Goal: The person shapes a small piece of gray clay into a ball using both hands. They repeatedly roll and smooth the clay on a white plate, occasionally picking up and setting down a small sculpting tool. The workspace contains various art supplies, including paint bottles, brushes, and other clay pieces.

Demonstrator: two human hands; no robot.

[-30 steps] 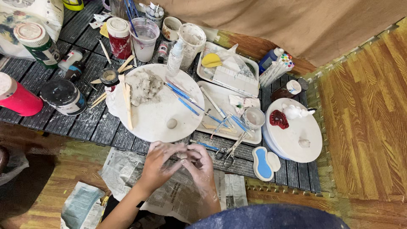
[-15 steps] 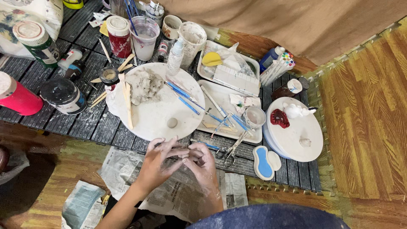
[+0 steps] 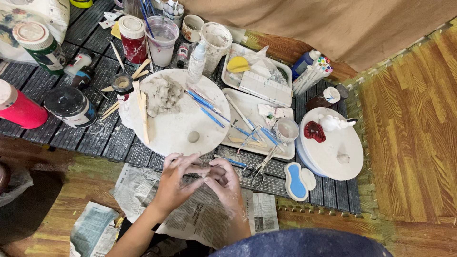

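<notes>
The left hand (image 3: 177, 183) and right hand (image 3: 223, 183) meet over a sheet of newspaper (image 3: 200, 209), fingers curled toward each other and dusted with pale clay. Something small is pinched between the fingertips, likely a bit of clay, but the fingers cover it and its shape cannot be made out; whether either hand truly grips it or only presses on it cannot be told.

Just above the hands lies a round white board (image 3: 176, 119) on a low dark slatted table (image 3: 95, 138). On the board sit a small clay ball (image 3: 193, 136), close to the hands, and a rough grey clay lump (image 3: 161, 95) farther up. A wooden stick (image 3: 142, 112) lies along the board's left side and blue-handled tools (image 3: 204, 105) cross its right edge.

Right of the hands, scissors (image 3: 259, 166) rest on the table, partly over a white tray (image 3: 257, 123). Beyond them a second round board (image 3: 333, 143) carries a dark red piece (image 3: 314, 131) and a white figure (image 3: 333, 123) whose details are too small to read.

At the left, a red bottle (image 3: 19, 107) is cut off by the frame, beside a black-lidded jar (image 3: 70, 105). The person's blue-clad knee (image 3: 304, 243) fills the bottom edge
</notes>
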